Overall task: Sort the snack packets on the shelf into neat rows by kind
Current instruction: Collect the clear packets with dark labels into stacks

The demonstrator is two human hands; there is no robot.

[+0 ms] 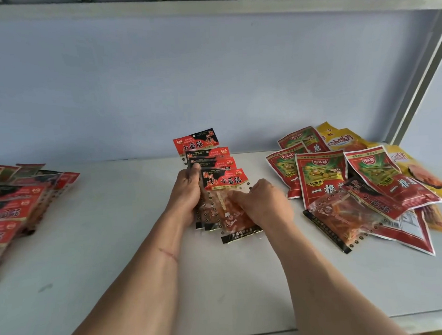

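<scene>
A fanned stack of several black-and-red clear-window snack packets (pixel 216 165) stands over the middle of the white shelf (pixel 116 249). My left hand (pixel 186 194) grips the stack from its left side, thumb on top. My right hand (pixel 262 203) pinches the front packet (pixel 232 212) at its lower right. To the right lies a mixed pile: red-and-green packets (pixel 320 177), yellow packets (pixel 341 140), and one more black-and-red clear packet (pixel 340 220) on top at the front.
A row of overlapped black-and-red packets (pixel 14 206) lies at the far left of the shelf. A pale blue back wall (pixel 210 78) closes the rear; an upper shelf edge (pixel 206 6) runs overhead. A metal upright (pixel 420 80) slants at the right.
</scene>
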